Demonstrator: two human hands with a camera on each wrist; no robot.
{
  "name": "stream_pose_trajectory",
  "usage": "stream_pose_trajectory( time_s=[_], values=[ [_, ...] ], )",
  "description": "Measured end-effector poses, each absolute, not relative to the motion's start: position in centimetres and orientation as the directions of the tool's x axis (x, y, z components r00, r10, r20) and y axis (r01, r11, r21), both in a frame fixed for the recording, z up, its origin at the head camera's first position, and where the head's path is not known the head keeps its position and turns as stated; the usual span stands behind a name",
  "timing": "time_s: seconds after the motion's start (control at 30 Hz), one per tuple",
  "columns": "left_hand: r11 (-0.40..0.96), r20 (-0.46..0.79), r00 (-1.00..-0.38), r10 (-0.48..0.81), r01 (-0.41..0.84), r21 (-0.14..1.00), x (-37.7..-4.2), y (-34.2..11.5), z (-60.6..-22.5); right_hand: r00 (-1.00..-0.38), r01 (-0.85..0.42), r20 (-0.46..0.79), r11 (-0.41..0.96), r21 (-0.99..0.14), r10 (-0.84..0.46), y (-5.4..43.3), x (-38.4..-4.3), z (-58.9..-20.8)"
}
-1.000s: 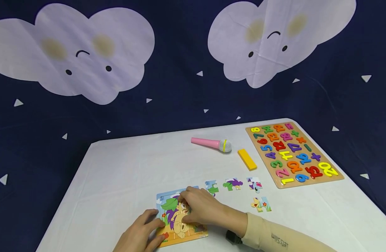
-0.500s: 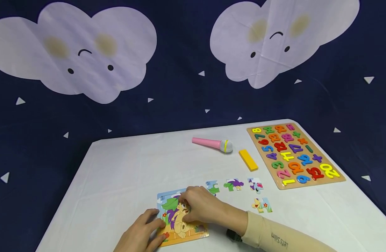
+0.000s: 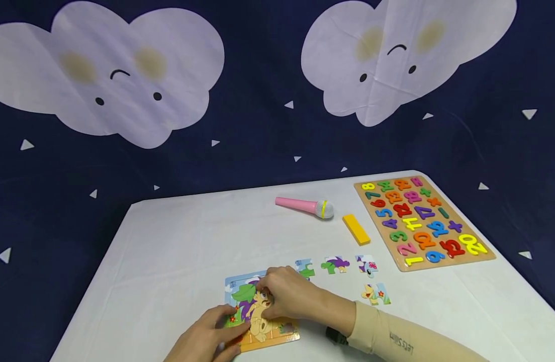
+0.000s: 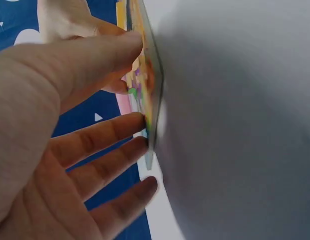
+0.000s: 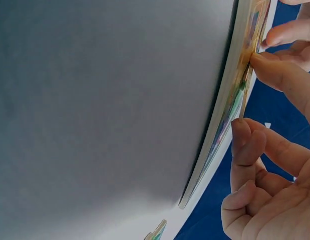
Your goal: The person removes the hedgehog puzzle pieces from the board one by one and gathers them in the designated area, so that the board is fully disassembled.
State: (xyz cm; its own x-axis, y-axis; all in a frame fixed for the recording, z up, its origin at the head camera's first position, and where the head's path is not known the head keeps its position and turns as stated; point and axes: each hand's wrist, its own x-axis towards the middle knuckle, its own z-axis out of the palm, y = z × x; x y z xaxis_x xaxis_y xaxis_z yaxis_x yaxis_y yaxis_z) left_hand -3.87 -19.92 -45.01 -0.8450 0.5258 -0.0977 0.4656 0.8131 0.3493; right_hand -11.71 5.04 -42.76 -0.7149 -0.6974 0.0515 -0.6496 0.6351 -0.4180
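A square picture puzzle in its tray point(image 3: 232, 283), showing a cartoon hedgehog with a green leaf, lies near the table's front edge. My right hand point(image 3: 290, 294) is over its right half. In the right wrist view, thumb and fingertips pinch the edges of a thin puzzle piece point(image 5: 247, 92), slightly raised off the puzzle. My left hand point(image 3: 206, 333) reaches in from the left, its fingers loosely extended and fingertips touching the puzzle's lower left part. The right hand covers the puzzle's upper right area in the head view.
Loose puzzle pieces lie to the right: a green one point(image 3: 305, 270), a purple-and-green one point(image 3: 336, 264), a blue-and-purple one point(image 3: 367, 265) and a flowered one point(image 3: 376, 293). Behind them are a yellow block point(image 3: 356, 230), a pink toy microphone point(image 3: 300, 205) and a number board point(image 3: 400, 262).
My left hand's fingers have slid further right onto the puzzle's lower left part. The right hand has stayed nearly still in its pinch over the puzzle.
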Motion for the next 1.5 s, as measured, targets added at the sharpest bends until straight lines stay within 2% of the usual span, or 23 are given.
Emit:
stream_pose_trajectory(
  time_s=[0.13,0.3,0.57,1.13,1.23,1.5],
  values=[
    [0.783,-0.074,-0.813,0.578,0.527,0.33,-4.0,-19.9,-45.5,-0.716,-0.64,0.044,0.63,-0.44,-0.697,5.1,-11.7,-42.7],
    [0.779,-0.057,-0.809,0.585,0.541,0.316,-3.9,-19.8,-46.0,-0.716,-0.636,0.034,0.631,-0.445,-0.698,5.2,-11.8,-42.7],
    [0.794,-0.019,-0.803,0.596,0.585,0.162,-3.5,-19.5,-46.5,-0.71,-0.645,0.038,0.628,-0.435,-0.703,5.1,-11.9,-42.7],
    [0.796,-0.023,-0.803,0.595,0.585,0.156,-3.5,-19.1,-46.5,-0.667,-0.719,0.052,0.623,-0.309,-0.744,5.4,-11.8,-41.6],
    [0.803,-0.037,-0.81,0.586,0.574,0.16,-3.5,-19.1,-46.5,-0.669,-0.708,0.041,0.619,-0.34,-0.742,5.5,-11.9,-41.7],
    [0.829,-0.116,-0.83,0.546,0.517,0.213,-3.6,-19.0,-46.3,-0.678,-0.627,0.005,0.575,-0.526,-0.735,6.6,-12.6,-42.1]
  ],
)
